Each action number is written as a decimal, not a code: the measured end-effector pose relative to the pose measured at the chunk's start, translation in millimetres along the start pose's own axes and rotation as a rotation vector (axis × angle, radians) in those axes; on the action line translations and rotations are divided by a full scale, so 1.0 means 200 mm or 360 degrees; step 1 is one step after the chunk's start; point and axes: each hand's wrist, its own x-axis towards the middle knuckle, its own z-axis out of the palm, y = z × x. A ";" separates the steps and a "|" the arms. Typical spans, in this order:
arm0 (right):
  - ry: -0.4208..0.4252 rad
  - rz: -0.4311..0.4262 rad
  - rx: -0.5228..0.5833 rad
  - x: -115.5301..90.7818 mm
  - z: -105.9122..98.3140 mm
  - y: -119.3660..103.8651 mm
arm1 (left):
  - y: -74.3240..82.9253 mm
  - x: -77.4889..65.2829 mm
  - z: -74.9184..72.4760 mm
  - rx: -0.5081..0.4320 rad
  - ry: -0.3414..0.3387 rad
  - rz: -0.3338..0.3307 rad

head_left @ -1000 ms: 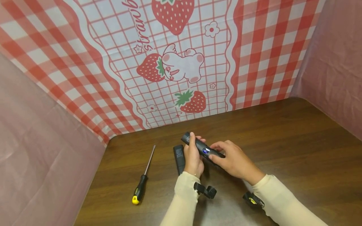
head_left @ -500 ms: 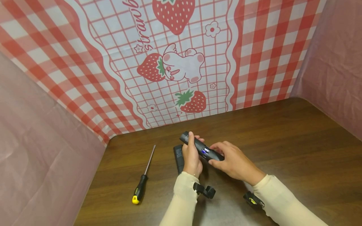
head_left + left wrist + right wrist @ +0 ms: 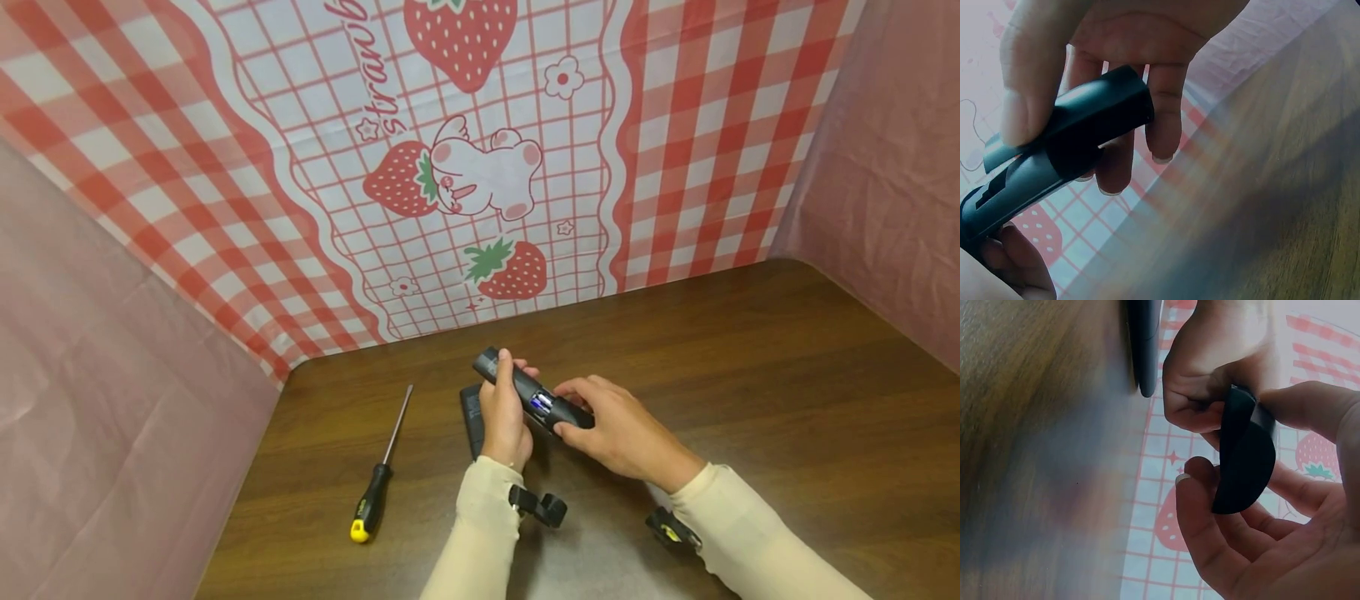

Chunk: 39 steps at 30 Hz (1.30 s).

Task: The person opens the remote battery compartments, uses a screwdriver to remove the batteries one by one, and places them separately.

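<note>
- Right hand [image 3: 626, 425] has fingers and thumb pinched round a cover [image 3: 573, 414], down at the near end of the black remote [image 3: 525, 383].
- Left hand [image 3: 502, 417] grips the far end.
- Remote runs diagonally, far-left to near-right; right hand's nearer the uncovered battery bay [image 3: 544, 412].
- Batteries [image 3: 541, 401] inside, count unclear.
- Worktop [image 3: 675, 350]: second remote [image 3: 472, 421] by the left hand, screwdriver [image 3: 380, 475] further left.

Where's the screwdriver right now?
In the head view, the screwdriver lies on the table, left of the left hand, yellow end toward the person. The nearest thing on its right is a black remote, partly hidden.
</note>
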 end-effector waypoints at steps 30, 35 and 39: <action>0.0002 0.0083 0.0026 0.00 -0.01 0.01 | 0.01 0.01 -0.03 0.0010 0.0010 -0.0076; -0.0021 0.0118 0.0032 0.00 -0.02 0.01 | 0.01 0.00 -0.03 0.0002 0.0019 -0.0083; -0.0035 0.0149 0.0051 0.00 -0.02 0.01 | 0.01 0.00 -0.03 0.0006 0.0027 -0.0091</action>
